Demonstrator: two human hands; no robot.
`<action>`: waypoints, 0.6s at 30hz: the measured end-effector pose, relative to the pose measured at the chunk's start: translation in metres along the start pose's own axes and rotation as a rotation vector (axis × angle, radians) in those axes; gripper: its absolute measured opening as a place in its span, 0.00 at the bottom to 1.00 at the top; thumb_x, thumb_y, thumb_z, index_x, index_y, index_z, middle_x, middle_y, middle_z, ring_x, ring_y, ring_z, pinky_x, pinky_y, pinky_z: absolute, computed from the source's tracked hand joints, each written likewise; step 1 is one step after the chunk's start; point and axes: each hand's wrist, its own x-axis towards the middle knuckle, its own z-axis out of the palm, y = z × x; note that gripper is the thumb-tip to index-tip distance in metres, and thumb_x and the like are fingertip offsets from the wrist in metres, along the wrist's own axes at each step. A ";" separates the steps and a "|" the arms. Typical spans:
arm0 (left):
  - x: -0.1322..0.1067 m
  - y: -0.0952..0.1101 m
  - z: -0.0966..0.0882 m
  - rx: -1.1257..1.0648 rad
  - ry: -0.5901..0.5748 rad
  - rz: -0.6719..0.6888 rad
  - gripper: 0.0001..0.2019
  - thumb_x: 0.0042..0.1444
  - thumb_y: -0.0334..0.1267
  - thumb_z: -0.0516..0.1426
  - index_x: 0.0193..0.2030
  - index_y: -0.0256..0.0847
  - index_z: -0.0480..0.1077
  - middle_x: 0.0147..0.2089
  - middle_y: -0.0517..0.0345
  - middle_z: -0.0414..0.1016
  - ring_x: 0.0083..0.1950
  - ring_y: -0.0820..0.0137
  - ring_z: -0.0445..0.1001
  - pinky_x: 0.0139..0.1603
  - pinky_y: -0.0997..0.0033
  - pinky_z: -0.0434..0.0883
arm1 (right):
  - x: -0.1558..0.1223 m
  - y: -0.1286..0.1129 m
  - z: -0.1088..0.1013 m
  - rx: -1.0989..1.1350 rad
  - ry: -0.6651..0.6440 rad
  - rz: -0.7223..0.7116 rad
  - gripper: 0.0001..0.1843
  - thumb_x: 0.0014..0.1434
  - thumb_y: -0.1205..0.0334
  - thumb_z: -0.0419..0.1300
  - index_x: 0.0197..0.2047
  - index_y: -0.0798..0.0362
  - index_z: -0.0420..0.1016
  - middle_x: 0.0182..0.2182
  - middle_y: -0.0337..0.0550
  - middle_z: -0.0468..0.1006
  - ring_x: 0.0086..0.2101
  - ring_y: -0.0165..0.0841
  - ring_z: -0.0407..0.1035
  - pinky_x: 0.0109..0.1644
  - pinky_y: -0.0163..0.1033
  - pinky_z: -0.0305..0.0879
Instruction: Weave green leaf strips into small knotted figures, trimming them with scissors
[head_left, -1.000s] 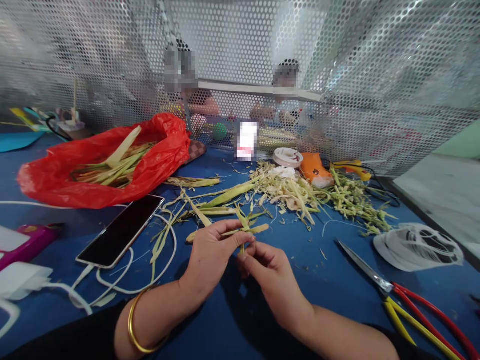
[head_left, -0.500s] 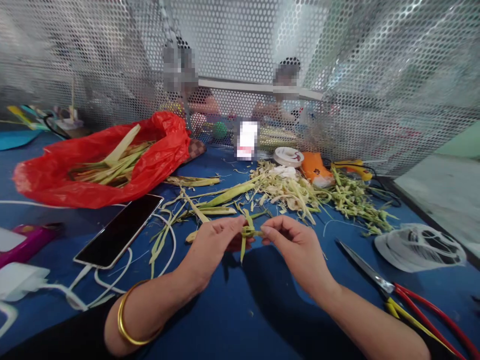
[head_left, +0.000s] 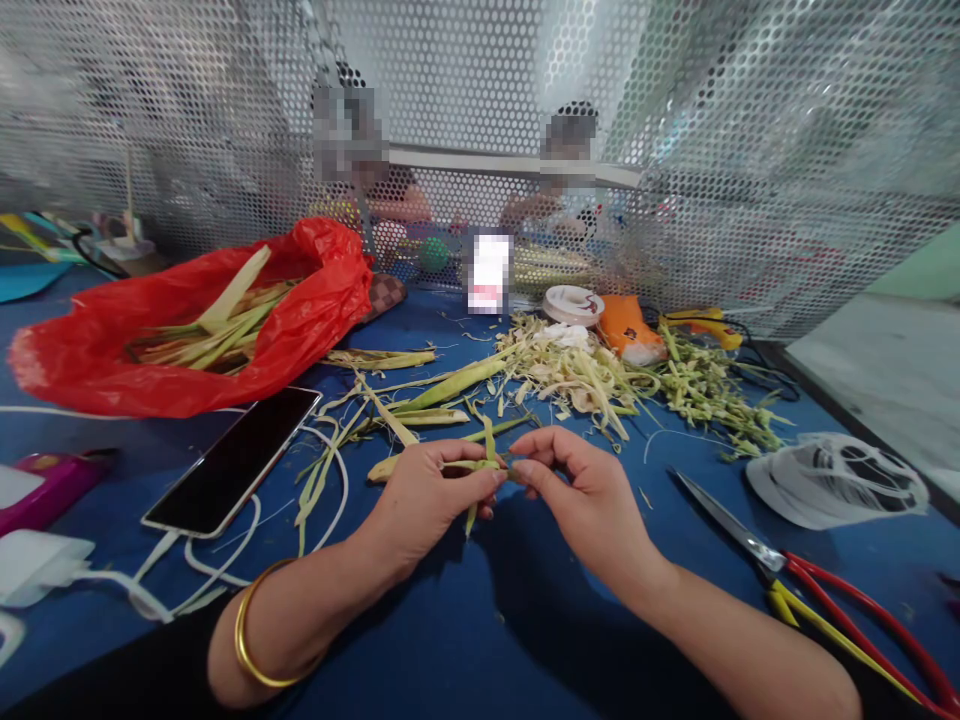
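Between my hands is a small cross of folded green leaf strips (head_left: 489, 440), one end pointing up and another down. My left hand (head_left: 439, 490) pinches it, with the thumb lying over its middle. The fingertips of my right hand (head_left: 574, 490) are closed at its right end, partly hiding that strip. Behind my hands lie long loose leaf strips (head_left: 450, 385) on the blue table (head_left: 480, 640). A heap of pale shredded leaf pieces (head_left: 577, 370) sits beyond my right hand.
At left, a red plastic bag (head_left: 187, 385) holds more strips, with a phone (head_left: 236, 460) and white cable before it. Scissors (head_left: 757, 550) and a white thread bundle (head_left: 832, 480) lie at right. A perforated metal screen (head_left: 465, 90) stands behind; people sit beyond it.
My left thumb has moved right and down over the middle of the folded strips. The strips have turned slightly, and my right fingers have curled closer to them.
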 end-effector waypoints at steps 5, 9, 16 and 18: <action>0.002 0.000 -0.003 -0.037 -0.001 -0.038 0.12 0.40 0.39 0.67 0.29 0.34 0.74 0.21 0.64 0.70 0.20 0.78 0.66 0.25 0.76 0.66 | 0.002 0.000 -0.006 -0.087 0.008 -0.012 0.06 0.55 0.62 0.59 0.37 0.52 0.74 0.22 0.33 0.69 0.23 0.27 0.65 0.28 0.33 0.63; 0.005 -0.003 -0.006 -0.088 -0.003 -0.056 0.11 0.41 0.38 0.68 0.31 0.34 0.75 0.26 0.60 0.73 0.23 0.77 0.68 0.27 0.75 0.68 | 0.007 -0.002 -0.011 -0.036 -0.026 0.035 0.07 0.54 0.61 0.59 0.37 0.52 0.74 0.22 0.34 0.69 0.24 0.28 0.65 0.30 0.34 0.64; 0.004 -0.006 -0.010 -0.032 -0.156 -0.135 0.14 0.47 0.41 0.65 0.39 0.36 0.77 0.26 0.61 0.71 0.23 0.78 0.67 0.29 0.76 0.68 | 0.015 -0.006 -0.018 0.114 -0.217 0.118 0.10 0.54 0.55 0.62 0.33 0.54 0.78 0.30 0.41 0.77 0.32 0.31 0.68 0.40 0.38 0.64; 0.002 -0.007 -0.009 -0.030 -0.206 -0.177 0.14 0.47 0.43 0.65 0.36 0.35 0.76 0.25 0.62 0.70 0.23 0.78 0.66 0.29 0.75 0.69 | 0.013 -0.004 -0.015 0.208 -0.197 0.172 0.10 0.52 0.55 0.64 0.30 0.54 0.77 0.27 0.39 0.76 0.30 0.29 0.67 0.38 0.37 0.64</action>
